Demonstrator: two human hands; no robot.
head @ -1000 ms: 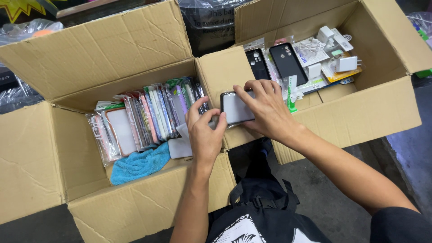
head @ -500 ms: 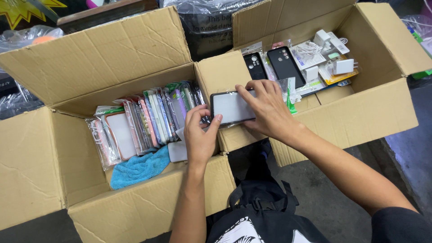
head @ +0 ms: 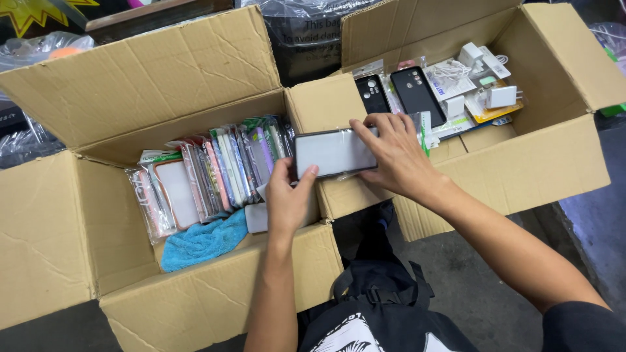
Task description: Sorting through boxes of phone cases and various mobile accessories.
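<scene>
Both hands hold one phone case (head: 334, 152) in a clear sleeve, flat and sideways, above the gap between two cardboard boxes. My left hand (head: 288, 199) grips its left end from below. My right hand (head: 394, 156) covers its right end from above. The left box (head: 215, 296) holds a row of several packaged phone cases (head: 218, 169) standing on edge and a blue cloth (head: 203, 240). The right box (head: 521, 163) holds two dark phone cases (head: 417, 94), white chargers (head: 501, 96) and cables.
Open cardboard flaps rise behind and beside both boxes. Plastic bags (head: 306, 32) lie behind them. A black bag (head: 385, 313) sits on my lap below the boxes. Grey floor (head: 587, 221) shows at the right.
The phone case has risen slightly and now sits level between both hands. My left hand has shifted from the row of cases onto the case's left end.
</scene>
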